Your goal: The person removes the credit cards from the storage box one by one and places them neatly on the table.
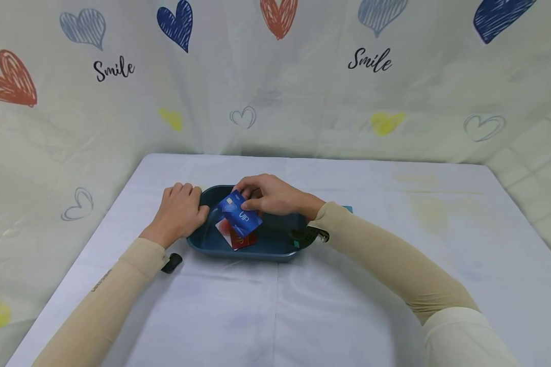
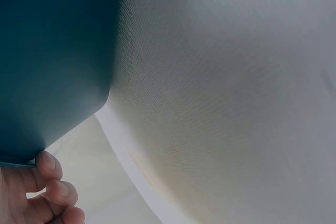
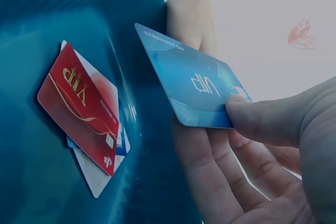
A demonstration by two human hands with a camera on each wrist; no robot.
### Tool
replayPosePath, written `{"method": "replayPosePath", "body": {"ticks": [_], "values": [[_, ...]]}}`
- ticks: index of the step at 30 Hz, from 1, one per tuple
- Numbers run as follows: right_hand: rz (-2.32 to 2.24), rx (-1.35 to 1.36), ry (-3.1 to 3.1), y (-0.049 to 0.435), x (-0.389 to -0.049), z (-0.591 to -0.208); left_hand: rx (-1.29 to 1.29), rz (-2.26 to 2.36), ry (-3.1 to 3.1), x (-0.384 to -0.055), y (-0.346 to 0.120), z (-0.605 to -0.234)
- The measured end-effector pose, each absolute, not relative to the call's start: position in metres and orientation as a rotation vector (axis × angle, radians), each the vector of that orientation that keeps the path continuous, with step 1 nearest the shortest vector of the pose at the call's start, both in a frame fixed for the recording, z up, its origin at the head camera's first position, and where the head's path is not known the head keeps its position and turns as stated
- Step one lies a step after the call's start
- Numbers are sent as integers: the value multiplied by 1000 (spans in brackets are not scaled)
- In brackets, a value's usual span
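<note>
A blue VIP card (image 1: pixel 240 218) is pinched between the thumb and fingers of my right hand (image 1: pixel 275 195), over the left part of a teal plastic tray (image 1: pixel 248 256). Below it in the tray lies a red VIP card (image 3: pixel 79 103), stacked on other cards; a white card (image 3: pixel 93 179) sticks out from under it. The blue card hides part of this stack in the head view. My left hand (image 1: pixel 178 211) grips the tray's left rim, with its fingertips (image 2: pixel 50 165) curled at the edge in the left wrist view.
The tray stands on a table with a white cloth (image 1: pixel 229 306). Behind the right wrist a small teal piece (image 1: pixel 347 209) peeks out. A black device (image 1: pixel 172 263) sits under the left wrist. A backdrop printed with hearts (image 1: pixel 280 92) hangs behind the table.
</note>
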State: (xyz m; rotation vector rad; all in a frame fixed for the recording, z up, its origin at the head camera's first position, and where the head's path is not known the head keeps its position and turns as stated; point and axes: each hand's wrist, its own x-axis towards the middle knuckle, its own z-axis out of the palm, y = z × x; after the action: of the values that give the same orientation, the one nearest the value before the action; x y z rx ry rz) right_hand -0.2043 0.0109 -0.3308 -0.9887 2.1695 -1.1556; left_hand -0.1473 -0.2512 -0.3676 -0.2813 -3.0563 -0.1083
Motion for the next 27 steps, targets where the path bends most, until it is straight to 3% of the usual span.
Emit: {"method": "replayPosePath", "body": {"ticks": [27], "values": [[-1217, -879, 2208, 39, -195, -316, -278, -78, -3069, -145, -246, -367]]}}
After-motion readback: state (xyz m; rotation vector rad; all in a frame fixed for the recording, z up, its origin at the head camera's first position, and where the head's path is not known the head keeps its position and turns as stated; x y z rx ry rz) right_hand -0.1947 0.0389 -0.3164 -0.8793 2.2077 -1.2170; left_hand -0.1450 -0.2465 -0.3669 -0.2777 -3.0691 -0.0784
